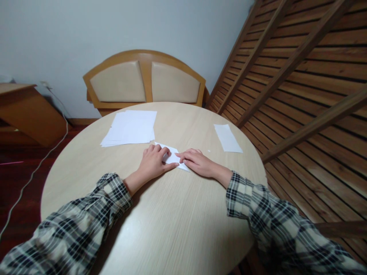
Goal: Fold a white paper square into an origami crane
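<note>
A small folded piece of white paper (172,157) lies on the round table between my two hands, partly covered by them. My left hand (151,161) presses on its left side, fingers curled and thumb stretched along the near edge. From the right, my right hand (198,162) holds the paper down, its fingers bent together and the fingertips close to my left thumb. Both hands rest low against the tabletop. Parts of the paper's folds are hidden under the fingers.
A stack of white paper sheets (133,126) lies at the table's far left. On the right is a white paper strip (228,138), with a tiny paper scrap (209,151) nearby. Beyond the round table (160,214) stands a headboard (149,57); a slatted wooden panel (301,95) leans at right.
</note>
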A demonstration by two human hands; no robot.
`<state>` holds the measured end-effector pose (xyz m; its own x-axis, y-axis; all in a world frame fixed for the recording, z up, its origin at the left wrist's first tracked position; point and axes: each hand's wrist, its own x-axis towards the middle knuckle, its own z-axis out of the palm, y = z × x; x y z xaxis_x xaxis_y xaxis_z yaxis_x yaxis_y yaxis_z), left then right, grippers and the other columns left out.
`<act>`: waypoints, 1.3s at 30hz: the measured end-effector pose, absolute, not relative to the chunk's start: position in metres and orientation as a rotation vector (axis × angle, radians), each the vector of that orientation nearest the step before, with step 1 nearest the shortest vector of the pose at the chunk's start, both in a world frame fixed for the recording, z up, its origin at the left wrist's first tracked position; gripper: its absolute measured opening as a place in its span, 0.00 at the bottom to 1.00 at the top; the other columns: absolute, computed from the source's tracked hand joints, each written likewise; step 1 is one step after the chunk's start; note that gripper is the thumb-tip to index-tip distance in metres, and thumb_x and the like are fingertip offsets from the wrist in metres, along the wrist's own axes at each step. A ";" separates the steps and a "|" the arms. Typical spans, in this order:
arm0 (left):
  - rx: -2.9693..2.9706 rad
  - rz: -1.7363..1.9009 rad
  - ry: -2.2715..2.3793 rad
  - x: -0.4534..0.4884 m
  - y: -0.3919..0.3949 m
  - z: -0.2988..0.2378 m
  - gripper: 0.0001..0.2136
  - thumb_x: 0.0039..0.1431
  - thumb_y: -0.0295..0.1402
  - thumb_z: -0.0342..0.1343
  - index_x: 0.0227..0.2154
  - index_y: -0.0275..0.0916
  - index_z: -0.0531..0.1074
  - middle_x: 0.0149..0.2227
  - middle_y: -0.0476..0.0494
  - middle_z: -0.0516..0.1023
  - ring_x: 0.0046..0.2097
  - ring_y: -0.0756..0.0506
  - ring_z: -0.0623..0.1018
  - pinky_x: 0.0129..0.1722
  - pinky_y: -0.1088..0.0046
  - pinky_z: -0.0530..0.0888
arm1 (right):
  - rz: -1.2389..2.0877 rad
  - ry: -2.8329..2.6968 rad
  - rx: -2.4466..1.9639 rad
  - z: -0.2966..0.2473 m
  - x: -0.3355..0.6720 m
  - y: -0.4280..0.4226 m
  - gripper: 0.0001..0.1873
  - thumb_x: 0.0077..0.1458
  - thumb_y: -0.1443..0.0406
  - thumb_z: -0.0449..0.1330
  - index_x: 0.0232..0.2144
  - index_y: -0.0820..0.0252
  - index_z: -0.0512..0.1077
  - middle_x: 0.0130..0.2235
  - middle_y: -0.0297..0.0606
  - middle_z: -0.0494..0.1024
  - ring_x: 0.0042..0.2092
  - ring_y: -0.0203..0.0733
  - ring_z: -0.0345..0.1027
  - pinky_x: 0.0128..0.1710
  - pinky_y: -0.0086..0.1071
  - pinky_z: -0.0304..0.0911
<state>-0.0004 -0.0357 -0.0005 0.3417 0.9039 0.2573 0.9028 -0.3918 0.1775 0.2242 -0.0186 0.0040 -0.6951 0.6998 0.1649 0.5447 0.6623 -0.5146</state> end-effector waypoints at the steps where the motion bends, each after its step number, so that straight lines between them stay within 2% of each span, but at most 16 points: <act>1: 2.566 0.497 1.733 0.000 -0.036 -0.001 0.24 0.55 0.57 0.56 0.42 0.41 0.73 0.41 0.40 0.71 0.46 0.35 0.68 0.45 0.58 0.65 | 0.620 -2.536 -0.985 0.005 0.224 -0.019 0.14 0.65 0.66 0.49 0.44 0.54 0.74 0.56 0.38 0.75 0.54 0.46 0.64 0.57 0.47 0.52; 5: 2.550 0.491 1.740 0.000 -0.036 0.000 0.23 0.56 0.56 0.56 0.43 0.42 0.73 0.41 0.40 0.71 0.46 0.35 0.68 0.45 0.57 0.65 | 0.619 -2.550 -0.971 0.006 0.224 -0.021 0.12 0.65 0.64 0.51 0.44 0.54 0.74 0.53 0.39 0.75 0.53 0.47 0.64 0.57 0.47 0.52; 10: 2.544 0.476 1.756 0.001 -0.037 0.002 0.22 0.56 0.55 0.57 0.43 0.42 0.73 0.41 0.39 0.71 0.47 0.35 0.68 0.46 0.58 0.65 | 0.603 -2.542 -0.918 0.002 0.225 -0.019 0.18 0.63 0.59 0.56 0.54 0.53 0.69 0.45 0.39 0.77 0.51 0.47 0.64 0.55 0.45 0.53; 16: 2.517 0.457 1.776 0.003 -0.038 0.004 0.22 0.55 0.54 0.58 0.42 0.41 0.72 0.42 0.39 0.71 0.48 0.35 0.68 0.46 0.58 0.65 | 0.563 -2.528 -0.912 -0.003 0.225 -0.020 0.22 0.62 0.61 0.58 0.57 0.54 0.66 0.45 0.38 0.77 0.51 0.46 0.64 0.55 0.44 0.53; 19: 2.497 0.455 1.790 0.003 -0.038 0.005 0.21 0.55 0.53 0.58 0.42 0.41 0.72 0.42 0.39 0.72 0.48 0.35 0.69 0.46 0.58 0.65 | 0.538 -2.542 -0.931 -0.003 0.225 -0.022 0.20 0.62 0.61 0.58 0.56 0.53 0.66 0.48 0.40 0.76 0.53 0.47 0.64 0.55 0.46 0.53; 23: 2.479 0.442 1.807 0.004 -0.038 0.006 0.20 0.54 0.52 0.59 0.41 0.41 0.72 0.42 0.39 0.72 0.48 0.35 0.69 0.46 0.58 0.65 | 0.503 -2.570 -0.956 -0.002 0.223 -0.024 0.13 0.62 0.61 0.57 0.48 0.54 0.69 0.57 0.41 0.71 0.57 0.49 0.61 0.56 0.47 0.53; 26: 2.474 0.435 1.809 0.004 -0.038 0.007 0.20 0.54 0.52 0.59 0.41 0.42 0.72 0.42 0.39 0.71 0.48 0.35 0.69 0.45 0.58 0.65 | 0.492 -2.583 -0.959 -0.002 0.222 -0.025 0.10 0.62 0.62 0.57 0.45 0.55 0.68 0.60 0.41 0.69 0.57 0.49 0.61 0.57 0.48 0.53; 35: 2.460 0.428 1.835 0.006 -0.038 0.007 0.20 0.54 0.52 0.59 0.41 0.42 0.72 0.42 0.39 0.71 0.47 0.34 0.69 0.45 0.58 0.65 | 0.502 -2.609 -0.924 -0.001 0.224 -0.028 0.15 0.64 0.64 0.53 0.53 0.55 0.65 0.59 0.43 0.70 0.59 0.48 0.61 0.60 0.49 0.53; 39: 2.456 0.424 1.833 0.006 -0.039 0.008 0.20 0.54 0.52 0.58 0.41 0.41 0.72 0.42 0.39 0.71 0.47 0.35 0.69 0.46 0.58 0.65 | 0.552 -2.641 -0.892 -0.002 0.228 -0.027 0.17 0.65 0.65 0.52 0.55 0.55 0.65 0.64 0.42 0.64 0.63 0.47 0.57 0.63 0.50 0.51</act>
